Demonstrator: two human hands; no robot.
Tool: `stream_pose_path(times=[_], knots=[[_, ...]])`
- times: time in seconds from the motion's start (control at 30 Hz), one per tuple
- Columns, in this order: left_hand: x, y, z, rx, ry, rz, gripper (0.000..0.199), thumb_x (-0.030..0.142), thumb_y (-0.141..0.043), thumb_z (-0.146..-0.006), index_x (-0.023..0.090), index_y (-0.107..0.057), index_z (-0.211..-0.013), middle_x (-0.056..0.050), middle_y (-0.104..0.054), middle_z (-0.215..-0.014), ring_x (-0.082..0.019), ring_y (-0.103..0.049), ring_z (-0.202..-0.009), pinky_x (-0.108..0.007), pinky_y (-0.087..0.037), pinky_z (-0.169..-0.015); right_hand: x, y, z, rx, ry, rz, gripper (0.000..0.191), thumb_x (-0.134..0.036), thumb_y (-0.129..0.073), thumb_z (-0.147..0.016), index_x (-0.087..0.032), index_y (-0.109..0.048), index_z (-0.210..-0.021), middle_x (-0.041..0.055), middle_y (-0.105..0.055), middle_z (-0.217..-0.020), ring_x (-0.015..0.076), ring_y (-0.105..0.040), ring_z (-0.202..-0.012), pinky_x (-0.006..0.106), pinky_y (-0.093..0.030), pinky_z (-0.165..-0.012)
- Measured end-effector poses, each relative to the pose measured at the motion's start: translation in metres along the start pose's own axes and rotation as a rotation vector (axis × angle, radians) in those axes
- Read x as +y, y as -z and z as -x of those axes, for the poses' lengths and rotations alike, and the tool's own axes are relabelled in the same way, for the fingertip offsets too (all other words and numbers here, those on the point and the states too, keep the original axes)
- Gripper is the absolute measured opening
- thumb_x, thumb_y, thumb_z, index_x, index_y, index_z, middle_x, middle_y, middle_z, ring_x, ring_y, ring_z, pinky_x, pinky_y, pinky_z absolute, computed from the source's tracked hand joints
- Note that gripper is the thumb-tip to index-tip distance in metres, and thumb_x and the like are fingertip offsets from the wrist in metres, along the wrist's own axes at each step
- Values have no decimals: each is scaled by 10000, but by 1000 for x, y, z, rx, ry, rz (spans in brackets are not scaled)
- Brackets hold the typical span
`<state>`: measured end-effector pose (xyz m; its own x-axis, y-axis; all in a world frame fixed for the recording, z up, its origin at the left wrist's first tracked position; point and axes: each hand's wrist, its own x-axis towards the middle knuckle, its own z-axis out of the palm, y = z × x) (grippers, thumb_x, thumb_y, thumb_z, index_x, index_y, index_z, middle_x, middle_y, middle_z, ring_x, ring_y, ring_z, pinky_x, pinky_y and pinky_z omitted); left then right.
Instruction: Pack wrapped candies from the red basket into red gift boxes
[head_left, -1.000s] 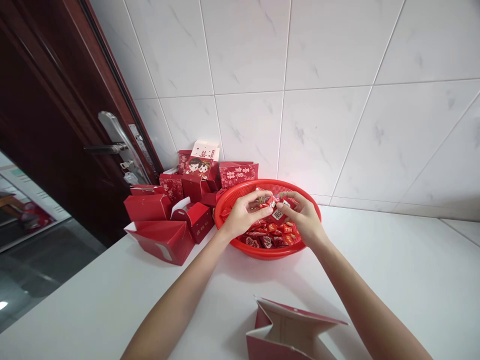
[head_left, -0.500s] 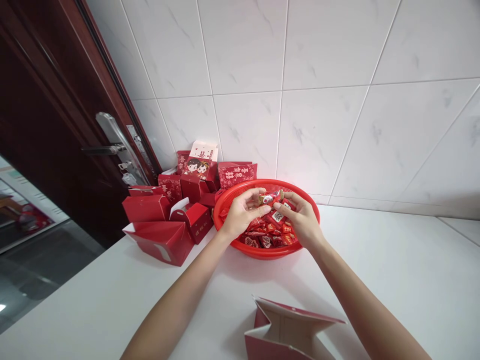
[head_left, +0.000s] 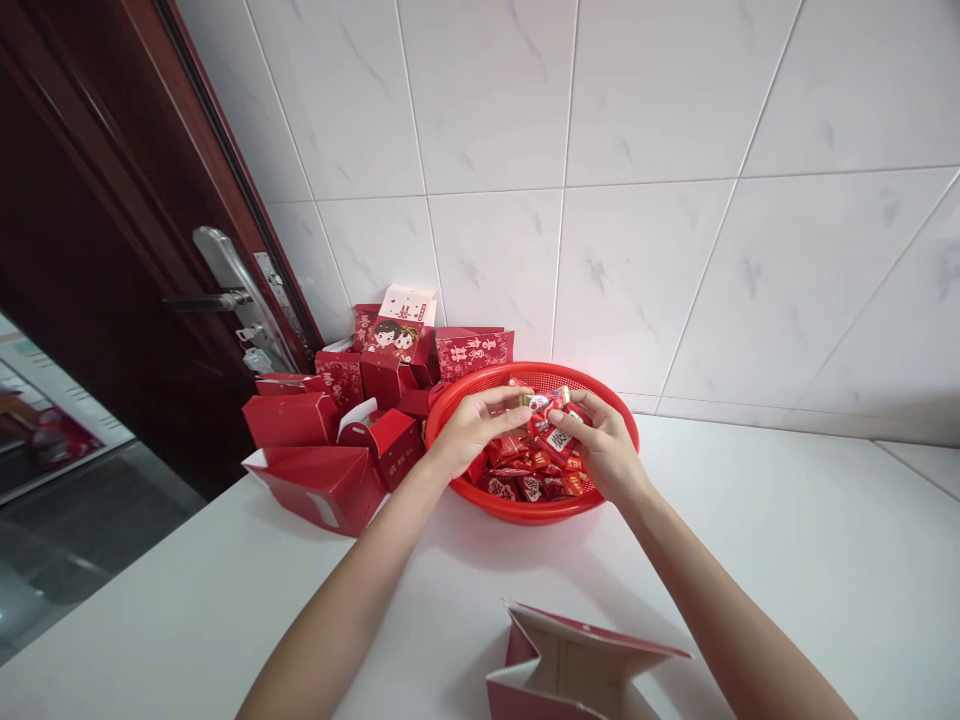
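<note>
A wrapped candy in red and white with gold ends is held level above the basket. My left hand is closed, its thumb and fingers pinching the candy's left end. At the other end, my right hand is closed on the candy with thumb and forefinger. Below both hands, a red plastic basket holds several red-wrapped candies, partly covered by my fingers. An upright red paper box with its top open stands at the bottom of the view, between my forearms.
Several red gift boxes are grouped left of the basket, some with open flaps. Behind them rises a white tiled wall. A dark wooden door with a metal handle is on the left. Everything stands on a white tabletop.
My left hand has shifted slightly left and down, its fingers now straighter at the candy's end. The candy has moved slightly right. The basket and boxes stay in place.
</note>
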<state>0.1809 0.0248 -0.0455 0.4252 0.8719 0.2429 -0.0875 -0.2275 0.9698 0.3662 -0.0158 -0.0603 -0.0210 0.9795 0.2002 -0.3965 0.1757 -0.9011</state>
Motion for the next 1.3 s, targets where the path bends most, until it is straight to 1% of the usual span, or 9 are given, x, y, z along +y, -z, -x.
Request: stream_pose_path(times=[0.17,0.33,0.53,0.67,0.83,0.93,1.03,1.13,1.3], knots=[[22,40,8,42,-79,-630,407,428,-678,-833,184,-735,-1153,-82,-764,-1134,-263,-711,-1019,-380,-556,-931,-6,8,-3,72,41,19,404,-402,-913,-645,-208,-729,-947,38,-771,-929,197,-710,-751,300,-588,-662],[22,61,12,-63,102,-1183,348,288,-610,-828,202,-762,-1129,-77,-742,-1221,-312,-644,-1199,-395,-491,-1038,-6,12,-4,67,32,58,431,-424,-914,-637,-200,-737,-959,63,-779,-959,230,-726,-769,321,-589,-661],[17,47,12,-167,255,-1383,446,262,-620,-808,238,-719,-1242,-84,-732,-1248,-330,-624,-1234,-412,-432,-1079,-14,13,-3,64,26,102,470,-446,-921,-610,-208,-730,-967,58,-781,-916,243,-732,-757,352,-597,-685],[18,39,6,-185,179,-1401,426,266,-576,-843,247,-708,-1248,-77,-732,-1237,-306,-634,-1210,-445,-336,-1154,-25,17,-3,63,58,146,462,-455,-919,-605,-204,-729,-943,53,-778,-884,227,-724,-733,344,-592,-685],[9,14,-22,-327,207,-1416,399,395,-614,-858,198,-723,-1188,-140,-728,-1202,-357,-655,-1151,-413,-502,-945,-39,22,0,97,114,171,470,-473,-908,-607,-197,-723,-939,64,-777,-905,232,-721,-764,329,-566,-675],[5,-2,-36,-311,152,-1278,360,396,-661,-820,208,-735,-1118,-129,-741,-1156,-356,-667,-1125,-420,-513,-940,-45,23,3,115,132,206,465,-487,-888,-625,-192,-716,-940,60,-772,-892,207,-694,-704,312,-536,-621],[11,-15,-37,-174,-29,-737,455,324,-635,-817,212,-663,-1258,-92,-739,-1162,-281,-683,-1105,-385,-528,-958,-49,23,4,129,134,218,463,-491,-879,-636,-194,-706,-945,37,-757,-822,185,-667,-645,298,-511,-582],[23,-31,-30,-139,-41,-247,559,328,-636,-815,174,-593,-1351,-94,-744,-1130,-263,-716,-1008,-398,-575,-891,-51,22,6,98,147,200,462,-476,-890,-627,-204,-704,-951,26,-755,-817,193,-681,-678,308,-535,-623],[28,-56,-18,-59,-186,-87,434,378,-777,-775,139,-708,-1131,-109,-751,-1154,-279,-690,-1094,-405,-542,-983,-48,18,6,42,133,156,438,-457,-910,-610,-213,-729,-925,7,-733,-765,177,-661,-650,306,-538,-631]])
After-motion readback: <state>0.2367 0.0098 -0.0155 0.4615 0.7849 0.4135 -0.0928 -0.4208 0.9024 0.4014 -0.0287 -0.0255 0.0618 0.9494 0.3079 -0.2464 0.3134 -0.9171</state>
